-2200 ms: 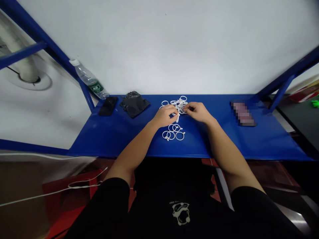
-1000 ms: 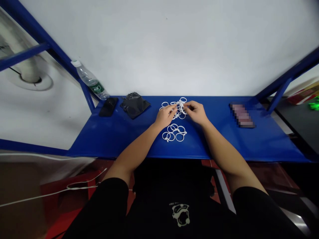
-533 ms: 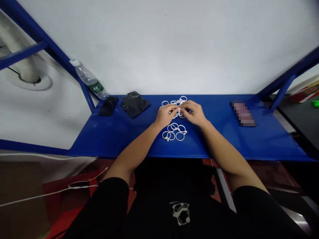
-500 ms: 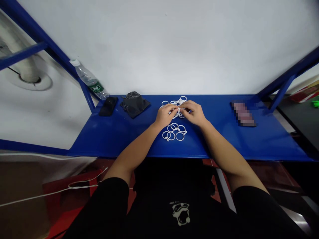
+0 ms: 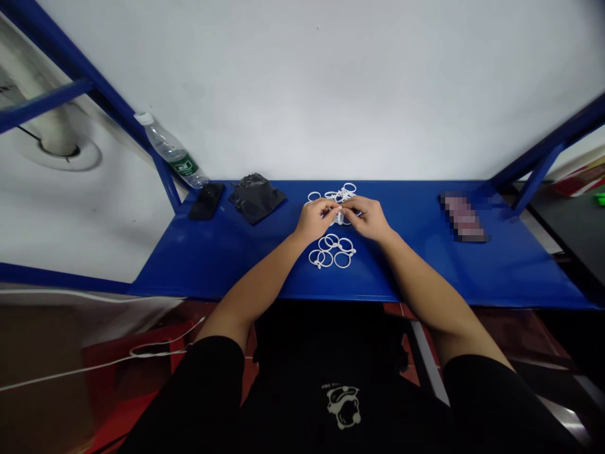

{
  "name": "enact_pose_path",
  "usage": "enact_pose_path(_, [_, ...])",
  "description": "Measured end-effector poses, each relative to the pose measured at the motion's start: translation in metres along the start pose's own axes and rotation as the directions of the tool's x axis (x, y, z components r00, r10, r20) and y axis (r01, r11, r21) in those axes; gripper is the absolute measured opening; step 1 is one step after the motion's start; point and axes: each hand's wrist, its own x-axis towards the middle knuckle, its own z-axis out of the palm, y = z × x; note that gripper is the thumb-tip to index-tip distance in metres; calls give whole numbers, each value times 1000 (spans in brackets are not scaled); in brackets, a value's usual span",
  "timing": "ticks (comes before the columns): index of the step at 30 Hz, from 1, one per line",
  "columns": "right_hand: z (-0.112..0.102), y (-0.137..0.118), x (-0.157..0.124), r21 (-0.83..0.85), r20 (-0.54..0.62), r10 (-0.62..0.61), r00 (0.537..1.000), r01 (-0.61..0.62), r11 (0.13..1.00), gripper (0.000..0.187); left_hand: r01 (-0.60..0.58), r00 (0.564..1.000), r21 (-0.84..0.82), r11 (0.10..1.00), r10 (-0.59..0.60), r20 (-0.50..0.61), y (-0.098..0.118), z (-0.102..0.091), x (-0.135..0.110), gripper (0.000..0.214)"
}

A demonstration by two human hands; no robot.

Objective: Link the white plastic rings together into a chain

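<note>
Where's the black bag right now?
In the head view, the black bag lies left of centre at the back of the blue table, between the black phone and the person's left hand.

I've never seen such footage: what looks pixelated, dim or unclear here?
All in the head view: an object right on the blue table is pixelated; the white wall dims toward the upper right corner; the white ring between left hand and right hand looks too small for detail.
</note>
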Motion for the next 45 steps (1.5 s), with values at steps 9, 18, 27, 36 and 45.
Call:
enact_pose_path(9, [1, -1, 2, 31, 2, 6, 1000, -6, 999, 29, 31, 1000, -13, 999, -31, -4, -4, 2, 0, 6])
enact_pose_path(18, [-4, -5, 3, 104, 82, 142, 986, -150, 983, 25, -53, 999, 14, 998, 53, 4, -6, 2, -1, 3])
enact_pose_path(27, [-32, 17, 2, -101, 331, 302, 894, -285, 953, 10, -40, 997, 193, 980, 27, 67, -9, -14, 4, 9])
enact_pose_path(36, [-26, 22, 1, -90, 513, 285, 810, -280, 956, 20, 18, 906, 296, 955, -141, 400, -20, -25, 7, 24])
enact_pose_path(45, [-9, 31, 2, -233, 292, 240, 926, -174, 957, 31, 54, 879, 312, 949, -193, 436, -30, -15, 2, 5])
